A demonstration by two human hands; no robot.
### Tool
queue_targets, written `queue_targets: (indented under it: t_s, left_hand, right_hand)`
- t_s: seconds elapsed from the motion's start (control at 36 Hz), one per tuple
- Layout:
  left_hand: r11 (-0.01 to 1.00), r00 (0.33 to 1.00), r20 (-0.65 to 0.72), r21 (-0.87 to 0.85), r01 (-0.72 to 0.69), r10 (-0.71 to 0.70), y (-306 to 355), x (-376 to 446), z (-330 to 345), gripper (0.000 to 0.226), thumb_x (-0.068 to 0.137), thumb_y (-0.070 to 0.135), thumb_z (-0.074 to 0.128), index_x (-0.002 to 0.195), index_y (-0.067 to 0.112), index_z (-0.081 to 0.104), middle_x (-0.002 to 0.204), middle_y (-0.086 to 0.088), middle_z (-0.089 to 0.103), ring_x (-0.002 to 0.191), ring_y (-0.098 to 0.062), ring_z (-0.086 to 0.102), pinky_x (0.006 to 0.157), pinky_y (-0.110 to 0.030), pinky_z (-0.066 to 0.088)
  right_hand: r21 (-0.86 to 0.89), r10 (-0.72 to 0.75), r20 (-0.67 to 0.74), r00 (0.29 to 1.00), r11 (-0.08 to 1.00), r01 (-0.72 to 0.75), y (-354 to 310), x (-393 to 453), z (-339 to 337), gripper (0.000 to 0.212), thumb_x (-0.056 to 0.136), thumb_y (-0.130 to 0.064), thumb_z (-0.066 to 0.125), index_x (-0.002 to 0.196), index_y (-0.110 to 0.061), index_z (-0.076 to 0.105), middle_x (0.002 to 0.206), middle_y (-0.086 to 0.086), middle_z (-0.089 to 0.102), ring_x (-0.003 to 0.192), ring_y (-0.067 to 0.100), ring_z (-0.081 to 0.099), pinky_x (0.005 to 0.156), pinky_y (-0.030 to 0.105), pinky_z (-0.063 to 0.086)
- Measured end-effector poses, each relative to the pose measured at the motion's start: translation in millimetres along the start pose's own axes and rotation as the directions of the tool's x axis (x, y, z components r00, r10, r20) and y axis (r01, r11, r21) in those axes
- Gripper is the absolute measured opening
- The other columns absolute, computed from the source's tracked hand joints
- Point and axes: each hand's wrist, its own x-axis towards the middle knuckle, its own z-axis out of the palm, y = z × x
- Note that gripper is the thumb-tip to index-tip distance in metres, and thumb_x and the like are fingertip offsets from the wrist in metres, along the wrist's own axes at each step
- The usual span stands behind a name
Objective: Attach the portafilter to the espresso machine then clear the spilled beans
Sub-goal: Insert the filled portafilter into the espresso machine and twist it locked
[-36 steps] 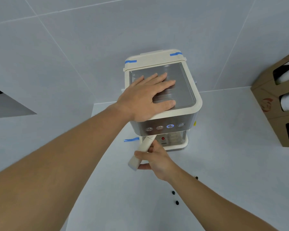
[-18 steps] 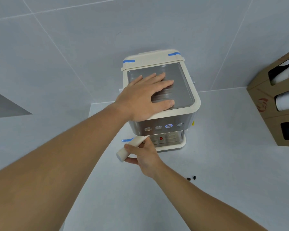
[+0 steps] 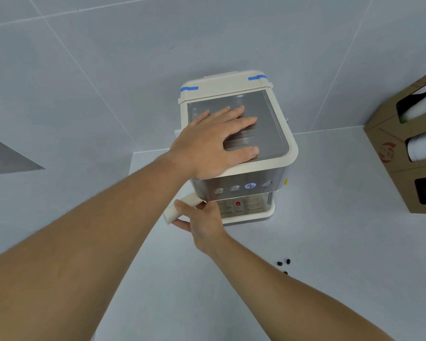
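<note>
Your right hand (image 3: pixel 202 222) covers most of the portafilter (image 3: pixel 180 209) handle; its head lies hidden under the machine (image 3: pixel 263 168). Your right forearm partly hides one of the beans (image 3: pixel 284 263). The picture's right edge cuts off the box (image 3: pixel 389 153). Button markings are too small to read.

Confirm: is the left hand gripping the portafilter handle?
No, the left hand lies flat on the espresso machine; the right hand grips the handle.

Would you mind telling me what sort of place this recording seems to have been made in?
Probably a small coffee corner or drinks counter. A compact espresso machine stands on a plain white counter against a tiled wall, a cardboard dispenser at the right holds stacked paper cups, and a few coffee beans lie spilled on the counter.
</note>
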Motion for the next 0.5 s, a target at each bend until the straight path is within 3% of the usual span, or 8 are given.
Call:
queue_targets:
  t_s: [0.19,0.36,0.5]
  left_hand:
    - [1.0,1.0,-0.004,-0.007,0.0,0.0,0,0,0,0.066,0.086,0.066,0.044,0.147,0.043,0.03,0.162,0.013,0.017,0.149,-0.006,0.01,0.122,-0.037,0.003]
    - [1.0,1.0,-0.009,-0.005,0.004,-0.004,1,0,0,0.065,0.087,0.065,0.045,0.147,0.043,0.031,0.162,0.013,0.018,0.149,-0.006,0.01,0.121,-0.035,0.003]
    - [1.0,1.0,-0.012,0.003,0.005,-0.005,0,0,0,0.065,0.086,0.066,0.044,0.146,0.044,0.031,0.162,0.013,0.019,0.149,-0.007,0.01,0.121,-0.036,0.004]
  right_hand:
    - [-0.04,-0.005,-0.016,1.0,0.999,0.004,1,-4,-6,0.05,0.079,0.001,0.075,0.122,-0.01,0.053,0.109,0.008,0.056,0.099,0.02,0.064,0.068,0.038,0.062]
    - [-0.073,0.014,0.071,0.997,0.997,-0.009,2,-12,-22,0.038,0.078,0.005,0.071,0.104,-0.015,0.052,0.103,0.011,0.063,0.089,0.02,0.067,0.07,0.041,0.061]
    - [-0.105,0.05,0.144,0.988,0.994,-0.035,-3,-22,-40,0.041,0.08,0.011,0.061,0.109,-0.015,0.049,0.083,0.008,0.059,0.081,0.026,0.07,0.075,0.051,0.059]
